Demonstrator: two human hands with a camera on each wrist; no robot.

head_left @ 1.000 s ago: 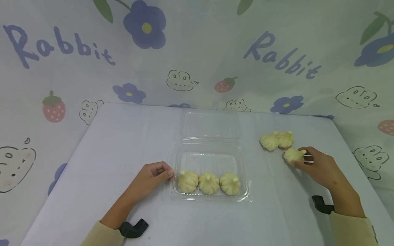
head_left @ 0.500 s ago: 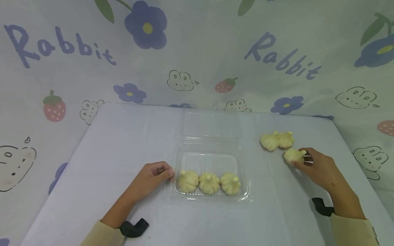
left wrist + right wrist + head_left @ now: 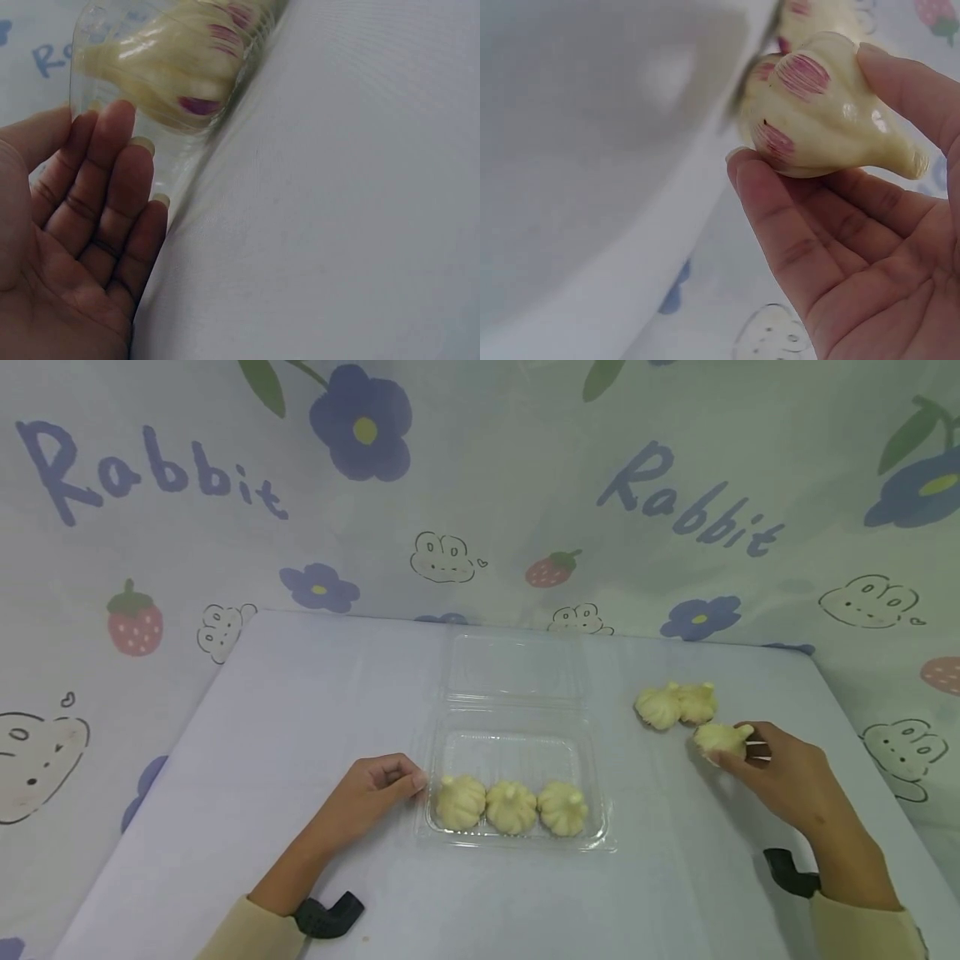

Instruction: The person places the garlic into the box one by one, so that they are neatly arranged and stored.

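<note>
Half boxed, with three garlic bulbs [image 3: 512,807] in the container [image 3: 525,752] pinched by the left hand [image 3: 369,795], fourth bulb [image 3: 720,741] gripped in the right hand [image 3: 791,777], two loose bulbs [image 3: 659,707] seemingly to go!

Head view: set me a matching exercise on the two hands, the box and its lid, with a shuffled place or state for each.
Things
1. Left hand
2. Right hand
3. Box
4. Lid

Places or states
A. Folded open, at the box's far side
B. Grips a bulb outside the box
C. At the box's left rim
D. Three bulbs in a row inside

Pairs: 1-C, 2-B, 3-D, 4-A
</note>
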